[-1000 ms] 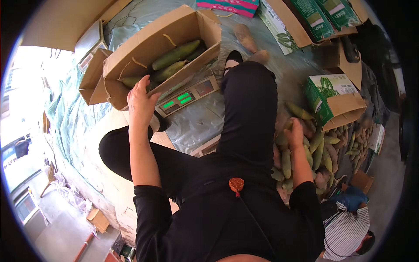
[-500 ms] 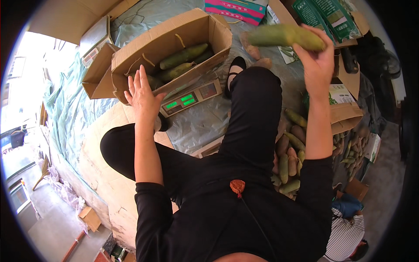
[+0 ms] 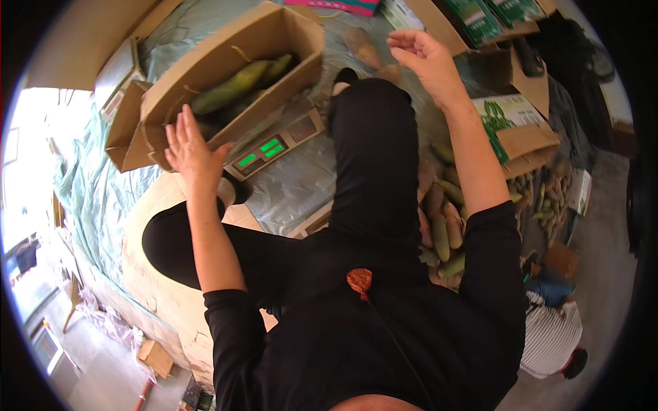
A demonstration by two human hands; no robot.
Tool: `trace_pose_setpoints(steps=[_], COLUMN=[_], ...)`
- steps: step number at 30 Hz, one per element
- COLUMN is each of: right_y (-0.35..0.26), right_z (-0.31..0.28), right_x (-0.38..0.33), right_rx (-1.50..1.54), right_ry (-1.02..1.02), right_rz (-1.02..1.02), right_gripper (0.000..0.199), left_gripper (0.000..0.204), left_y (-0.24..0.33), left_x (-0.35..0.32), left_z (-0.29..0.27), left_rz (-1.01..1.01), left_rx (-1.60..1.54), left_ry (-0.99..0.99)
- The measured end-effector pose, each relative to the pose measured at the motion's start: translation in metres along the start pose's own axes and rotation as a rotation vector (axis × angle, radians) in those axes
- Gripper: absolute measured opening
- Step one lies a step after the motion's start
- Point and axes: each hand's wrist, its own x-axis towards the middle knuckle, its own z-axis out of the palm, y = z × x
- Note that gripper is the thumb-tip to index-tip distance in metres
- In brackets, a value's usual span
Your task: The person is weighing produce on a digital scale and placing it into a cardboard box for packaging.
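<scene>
My left hand (image 3: 194, 152) lies with its fingers stretched out against the near left corner of an upright open cardboard box (image 3: 226, 53). Inside the box are several long green vegetables that look like radishes (image 3: 232, 89); one lies on top, and the near wall hides part of the others. The box rests on a digital scale (image 3: 282, 148) with lit green displays. To the right of the box, my right hand (image 3: 432, 65) hovers in the air, empty, its fingers loosely bent and apart.
Green and brownish-pink roots (image 3: 440, 233) are heaped by my right thigh. A few brownish roots (image 3: 361, 46) lie beyond my foot. An open printed carton (image 3: 524, 130) stands on the right. A person in a striped top (image 3: 552, 339) is at lower right.
The green radish that was in my right hand is released and now appears to lie on top inside the box. My right hand has moved left and opened. The view has shifted.
</scene>
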Motion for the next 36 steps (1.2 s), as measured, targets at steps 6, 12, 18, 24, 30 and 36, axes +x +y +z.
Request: trace_pose_setpoints(steps=[6,12,18,24,30,36], right_y=[0.11,0.203,0.253,0.238,0.208,0.224], right_z=[-0.074,-0.068,-0.044,0.014,0.006,-0.078], right_x=[-0.095,-0.194,-0.277,-0.317,-0.322,-0.334], right_rx=[-0.098,-0.116,-0.443,-0.479,-0.598,-1.093], right_ry=[0.217,0.309,0.087,-0.034,-0.179,-0.025], right_rz=[0.388,0.67,0.789,0.788,1.064,1.012], right_gripper=[0.026,0.027,0.023,0.018,0.022,0.027], left_gripper=[0.106,0.105,0.102,0.101,0.101,0.1], left_y=[0.004,0.001,-0.003,-0.001,-0.003,-0.005], left_x=[-0.001,0.0,0.002,0.001,0.003,0.004], left_z=[0.006,0.007,0.015,0.016,0.017,0.02], left_rz=[0.032,-0.01,0.042,0.055,0.07,0.076], left_rx=[0.033,0.116,0.118,0.116,0.144,0.159], left_ry=[0.013,-0.02,-0.005,-0.009,0.002,0.001])
